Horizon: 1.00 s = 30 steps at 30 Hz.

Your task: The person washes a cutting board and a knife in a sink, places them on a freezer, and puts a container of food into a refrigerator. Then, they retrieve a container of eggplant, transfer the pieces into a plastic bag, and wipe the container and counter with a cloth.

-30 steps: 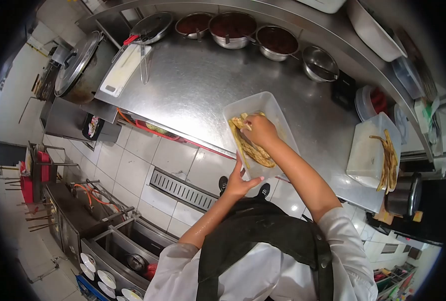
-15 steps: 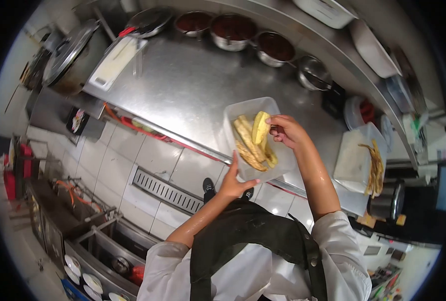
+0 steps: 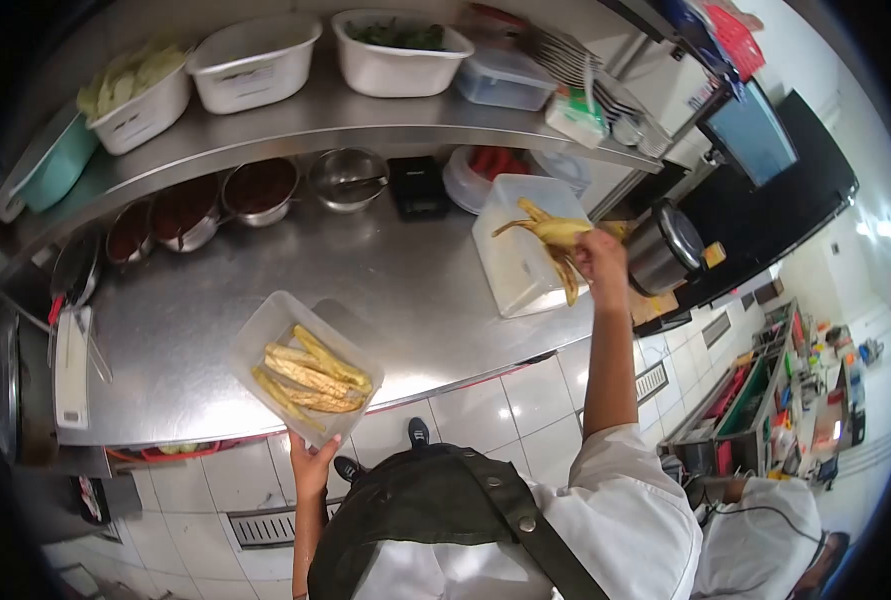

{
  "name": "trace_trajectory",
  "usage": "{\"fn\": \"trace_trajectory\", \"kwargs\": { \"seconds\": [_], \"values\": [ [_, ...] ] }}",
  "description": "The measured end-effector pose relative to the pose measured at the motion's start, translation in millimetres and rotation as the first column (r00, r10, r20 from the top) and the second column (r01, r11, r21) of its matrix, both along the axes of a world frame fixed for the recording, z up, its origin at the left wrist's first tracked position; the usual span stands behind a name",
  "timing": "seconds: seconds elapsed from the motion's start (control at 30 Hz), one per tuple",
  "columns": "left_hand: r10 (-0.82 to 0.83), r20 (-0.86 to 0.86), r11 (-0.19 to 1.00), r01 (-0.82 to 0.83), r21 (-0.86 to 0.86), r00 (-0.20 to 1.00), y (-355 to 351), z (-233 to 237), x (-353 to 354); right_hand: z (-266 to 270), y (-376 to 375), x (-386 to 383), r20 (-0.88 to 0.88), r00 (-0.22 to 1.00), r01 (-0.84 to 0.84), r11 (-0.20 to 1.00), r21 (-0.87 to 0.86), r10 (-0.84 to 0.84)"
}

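Note:
My left hand [image 3: 312, 465] grips the near edge of a clear plastic tub [image 3: 252, 347] at the front of the steel counter. Inside that tub lie several long, pale yellow banana-like strips [image 3: 310, 377], some with browned surfaces. Over on the right, my right hand [image 3: 602, 258] is closed on a yellow banana-like piece [image 3: 561, 232]. It hangs above a second plastic tub [image 3: 510, 285], where browner, limp strips [image 3: 565, 272] drape over the right rim. The fingertips of my right hand are partly hidden behind the hand itself.
Metal bowls of dark red sauce [image 3: 259, 190] line the back of the steel counter [image 3: 405, 285]. A shelf [image 3: 365, 135] above carries white bins [image 3: 255, 65]. A black scale [image 3: 418, 188] stands behind the second tub. Another person [image 3: 760, 530] is at the lower right.
The view has turned right. My right hand has moved from over the left tub to the right tub, carrying a yellow piece. My left hand stays on the left tub.

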<state>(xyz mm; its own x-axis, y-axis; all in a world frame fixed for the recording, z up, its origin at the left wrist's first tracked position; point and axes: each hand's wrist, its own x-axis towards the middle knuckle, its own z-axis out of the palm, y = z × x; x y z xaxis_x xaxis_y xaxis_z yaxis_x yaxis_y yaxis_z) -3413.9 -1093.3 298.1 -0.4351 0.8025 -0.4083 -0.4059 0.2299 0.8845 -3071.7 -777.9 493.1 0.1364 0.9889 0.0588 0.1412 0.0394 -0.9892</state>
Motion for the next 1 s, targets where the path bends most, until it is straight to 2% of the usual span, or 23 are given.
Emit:
{"fn": "trace_trajectory", "kwargs": {
  "seconds": [0.03, 0.1, 0.2, 0.27, 0.3, 0.33, 0.37, 0.4, 0.47, 0.5, 0.53, 0.57, 0.63, 0.67, 0.7, 0.77, 0.8, 0.83, 0.87, 0.93, 0.97, 1.0],
  "values": [
    [0.013, 0.002, 1.000, -0.012, -0.009, 1.000, -0.7, 0.5, 0.8, 10.2, 1.3, 10.1, 0.076, 0.986, 0.141, 0.986, 0.087, -0.147],
    [0.028, 0.002, 0.998, -0.028, -0.057, 1.000, -0.5, 11.6, -0.4, 10.8, 16.8, 41.4, 0.118, 0.972, 0.185, 0.973, 0.137, -0.201],
    [0.027, -0.002, 0.989, -0.027, -0.146, 1.000, 1.9, 31.6, 3.7, -6.2, 49.0, 66.8, 0.022, 0.982, 0.184, 0.976, 0.115, -0.187],
    [0.029, -0.016, 0.984, -0.031, -0.176, 0.999, 2.3, 34.4, 3.8, -12.8, 66.5, 71.3, 0.091, 0.975, 0.204, 0.979, 0.011, -0.205],
    [0.019, -0.040, 0.990, -0.025, -0.139, 0.999, 4.3, 28.8, 3.2, -14.2, 71.5, 67.1, 0.128, 0.971, 0.210, 0.977, -0.042, -0.204],
    [0.018, -0.064, 0.994, -0.025, -0.107, 0.998, 5.5, 16.8, 2.9, -15.1, 74.6, 62.2, 0.322, 0.925, 0.244, 0.964, -0.102, -0.200],
    [0.032, -0.090, 0.995, -0.039, -0.087, 0.995, 0.5, 8.1, 0.6, -77.1, 139.2, 121.8, 0.555, 0.828, 0.129, 0.990, -0.060, -0.074],
    [-0.009, -0.060, 0.998, 0.005, -0.069, 0.998, 0.5, 11.9, -0.8, -136.4, 200.0, 178.7, 0.749, 0.663, 0.015, 1.000, -0.011, -0.002],
    [-0.029, 0.023, 0.997, 0.031, -0.075, 0.999, 3.5, 11.6, -3.3, -118.9, 188.9, 176.6, 0.776, 0.619, -0.093, 0.992, -0.080, 0.121],
    [-0.016, -0.013, 0.999, 0.015, -0.051, 1.000, 2.6, 9.4, -3.1, -88.4, 154.6, 141.8, 0.731, 0.682, 0.091, 0.993, -0.068, -0.013],
    [-0.018, -0.105, 0.999, 0.014, -0.040, 0.994, -1.2, -9.6, -5.9, -65.3, 146.6, 126.8, 0.846, 0.522, 0.120, 0.974, -0.194, 0.104],
    [-0.014, -0.035, 0.999, 0.016, 0.036, 0.999, -1.6, -1.6, -4.3, -70.9, 162.0, 135.3, 0.852, 0.509, 0.104, 0.974, -0.201, 0.122],
    [-0.008, -0.045, 0.999, 0.010, 0.053, 0.999, -5.4, -17.4, -7.8, -65.0, 148.0, 113.4, 0.873, 0.488, 0.084, 0.996, -0.032, -0.014],
    [-0.011, -0.057, 0.999, 0.013, 0.049, 0.998, -4.7, -13.8, -8.5, -49.5, 124.9, 69.3, 0.859, 0.487, -0.031, 0.980, 0.198, -0.158],
    [-0.028, -0.067, 0.998, 0.032, 0.047, 0.997, -5.2, -12.7, -9.7, -32.0, 76.1, 13.5, 0.809, 0.503, -0.130, 0.899, 0.418, -0.303],
    [-0.021, -0.050, 0.998, 0.024, 0.061, 0.999, -5.4, -16.6, -9.3, -2.1, -5.5, -89.0, 0.688, 0.722, -0.369, 0.884, 0.289, 0.076],
    [-0.028, -0.040, 0.997, 0.030, 0.070, 0.999, -5.0, -18.9, -8.6, -9.4, -23.2, -117.2, 0.687, 0.665, -0.559, 0.805, 0.200, 0.291],
    [-0.024, -0.036, 0.998, 0.027, 0.062, 0.999, -5.0, -20.4, -8.3, -6.9, -57.0, -156.2, 0.727, 0.550, -0.701, 0.700, 0.135, 0.411],
    [-0.023, -0.031, 0.998, 0.024, 0.056, 0.999, -5.2, -21.4, -8.5, -22.6, -79.3, -188.8, 0.650, 0.495, -0.804, 0.587, 0.091, 0.577],
    [-0.025, -0.006, 0.997, 0.025, 0.069, 1.000, -5.2, -27.7, -8.2, -59.2, -107.1, -237.3, 0.530, 0.314, -0.892, 0.437, -0.120, 0.787],
    [-0.024, -0.002, 0.997, 0.024, 0.075, 1.000, -6.0, -28.4, -7.1, -72.1, -117.6, -258.3, 0.568, 0.204, -0.892, 0.390, -0.227, 0.797],
    [-0.019, 0.001, 0.997, 0.018, 0.081, 1.000, -5.6, -27.2, -6.8, -85.6, -121.8, -276.5, 0.643, 0.149, -0.889, 0.387, -0.246, 0.751]
  ]
}}
